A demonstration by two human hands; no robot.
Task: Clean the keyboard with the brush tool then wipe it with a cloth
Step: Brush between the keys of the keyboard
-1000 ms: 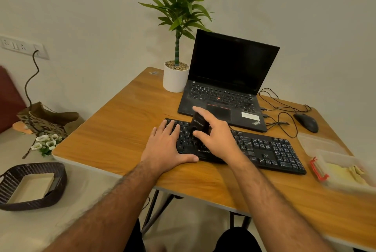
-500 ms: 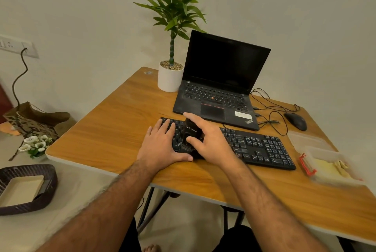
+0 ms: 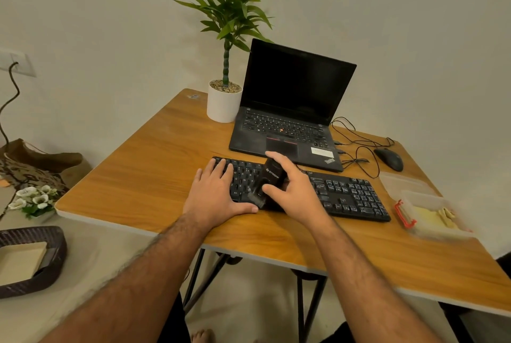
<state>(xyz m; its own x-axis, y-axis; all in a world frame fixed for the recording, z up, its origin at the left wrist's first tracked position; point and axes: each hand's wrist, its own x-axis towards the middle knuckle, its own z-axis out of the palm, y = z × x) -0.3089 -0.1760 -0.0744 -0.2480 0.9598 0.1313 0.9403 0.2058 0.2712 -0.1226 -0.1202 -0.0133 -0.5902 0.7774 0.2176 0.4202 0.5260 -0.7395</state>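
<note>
A wooden table (image 3: 143, 174) stands against a plain wall; the black keyboard (image 3: 351, 196) lies near its front edge. The brush tool (image 3: 272, 176) blurs at its bristles. Left hand (image 3: 218, 193) lies flat, open, on the keyboard's left end; right hand (image 3: 290, 193) grips the brush tool against the keys. Behind sits a laptop (image 3: 290, 110).

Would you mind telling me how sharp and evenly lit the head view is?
Head view: warm, dim light, no glare; the laptop is sharp, the brush tool in the right hand smeared at its bristles, the plastic container blurred; wide-angle bending curves the table edges.
</note>
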